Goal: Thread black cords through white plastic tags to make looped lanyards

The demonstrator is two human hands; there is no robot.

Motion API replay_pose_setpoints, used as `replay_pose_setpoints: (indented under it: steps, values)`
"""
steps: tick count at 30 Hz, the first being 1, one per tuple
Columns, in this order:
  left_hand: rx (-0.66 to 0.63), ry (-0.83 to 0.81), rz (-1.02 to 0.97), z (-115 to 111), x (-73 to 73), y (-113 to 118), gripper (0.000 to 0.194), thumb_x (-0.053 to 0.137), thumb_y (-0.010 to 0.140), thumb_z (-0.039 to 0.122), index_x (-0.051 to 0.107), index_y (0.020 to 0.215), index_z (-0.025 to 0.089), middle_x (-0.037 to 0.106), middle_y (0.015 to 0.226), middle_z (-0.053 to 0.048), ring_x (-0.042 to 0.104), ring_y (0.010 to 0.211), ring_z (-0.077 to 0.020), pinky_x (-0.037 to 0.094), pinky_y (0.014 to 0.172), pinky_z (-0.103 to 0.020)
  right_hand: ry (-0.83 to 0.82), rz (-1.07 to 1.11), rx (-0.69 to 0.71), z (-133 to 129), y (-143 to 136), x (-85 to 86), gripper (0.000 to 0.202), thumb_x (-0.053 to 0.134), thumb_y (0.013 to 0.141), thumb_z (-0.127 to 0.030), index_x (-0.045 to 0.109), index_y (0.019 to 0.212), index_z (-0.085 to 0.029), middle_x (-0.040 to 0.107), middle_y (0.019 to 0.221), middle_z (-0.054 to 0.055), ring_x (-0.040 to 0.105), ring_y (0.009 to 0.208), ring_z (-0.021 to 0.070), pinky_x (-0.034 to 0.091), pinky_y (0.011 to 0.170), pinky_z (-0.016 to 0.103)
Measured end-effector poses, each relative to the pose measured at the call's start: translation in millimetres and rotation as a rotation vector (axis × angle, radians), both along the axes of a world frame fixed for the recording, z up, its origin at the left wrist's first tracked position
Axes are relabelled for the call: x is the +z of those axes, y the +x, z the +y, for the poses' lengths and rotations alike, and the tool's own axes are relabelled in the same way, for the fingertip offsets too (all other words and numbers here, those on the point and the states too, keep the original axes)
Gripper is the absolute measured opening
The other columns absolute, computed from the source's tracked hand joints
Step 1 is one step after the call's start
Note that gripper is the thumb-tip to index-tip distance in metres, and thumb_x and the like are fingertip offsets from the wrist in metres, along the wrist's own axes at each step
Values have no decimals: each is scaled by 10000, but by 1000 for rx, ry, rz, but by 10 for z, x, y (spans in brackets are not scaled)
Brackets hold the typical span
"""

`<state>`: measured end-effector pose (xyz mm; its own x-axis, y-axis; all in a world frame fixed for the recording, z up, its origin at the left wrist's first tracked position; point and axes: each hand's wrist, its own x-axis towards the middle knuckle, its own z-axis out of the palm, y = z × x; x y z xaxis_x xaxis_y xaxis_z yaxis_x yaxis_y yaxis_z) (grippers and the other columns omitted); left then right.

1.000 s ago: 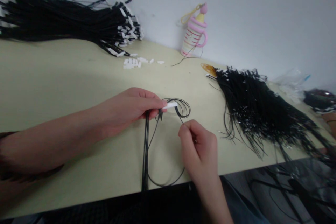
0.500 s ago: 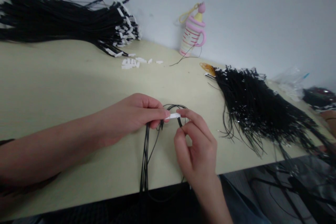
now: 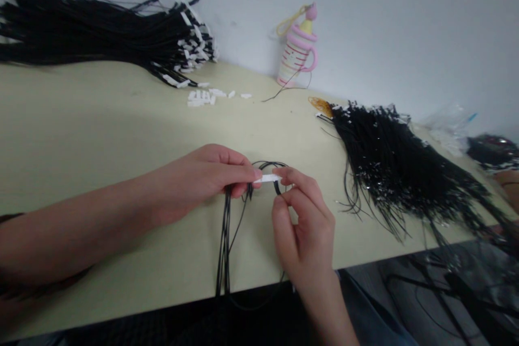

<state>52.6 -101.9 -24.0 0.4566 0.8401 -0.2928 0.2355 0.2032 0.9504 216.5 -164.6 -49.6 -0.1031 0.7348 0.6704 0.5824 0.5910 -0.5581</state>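
Note:
My left hand (image 3: 233,173) pinches one end of a small white connector (image 3: 269,178) between thumb and fingers. Thin black wires (image 3: 224,243) hang below those fingers and run past the table's front edge. My right hand (image 3: 304,216) is at the connector's other end, its index fingertip against it. A short stretch of black wire (image 3: 278,187) leaves that end and goes in between the right thumb and middle finger, which are closed together. Behind the connector the wires arch in a loop (image 3: 271,163).
Several loose white connectors (image 3: 198,98) lie near the wall. A big bundle of black wires (image 3: 101,32) rests at back left, another bundle (image 3: 389,157) at right. A pink cup-shaped item (image 3: 297,54) stands by the wall. Another person's arm (image 3: 508,184) shows at far right.
My right hand has shifted very slightly, its thumb a little to the right. The left hand and the connector stay almost where they were.

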Motion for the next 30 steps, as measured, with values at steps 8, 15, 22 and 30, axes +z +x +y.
replay_pose_setpoints:
  steps: [8,15,22,30]
  values:
    - [-30,-19,-21,-17,-8,-3,259,570,755,340,567,556,175,474,523,30,371,563,-125,243,571,-280,11,-2,-17,-4,-10,36,179,513,801,-49,561,654,-139,646,986,115,617,927,191,496,809,343]
    - [-60,-1,-5,-42,-1,-9,285,548,793,345,543,572,166,468,540,36,341,565,-118,225,573,-290,17,-3,-50,-9,-27,15,178,517,819,-46,574,686,-149,637,957,101,610,928,187,500,822,348]
    - [-49,-6,20,-51,-5,8,313,569,788,393,533,569,172,453,537,37,338,552,-116,222,556,-284,-31,31,-30,5,-13,12,188,497,838,-24,561,711,-148,636,958,90,595,925,171,488,828,330]
    - [63,38,-114,36,114,-47,290,577,786,319,551,545,160,506,552,17,418,592,-116,311,606,-260,24,-90,-133,4,38,-1,133,577,846,-101,682,895,-166,490,1352,129,501,1198,268,459,927,461]
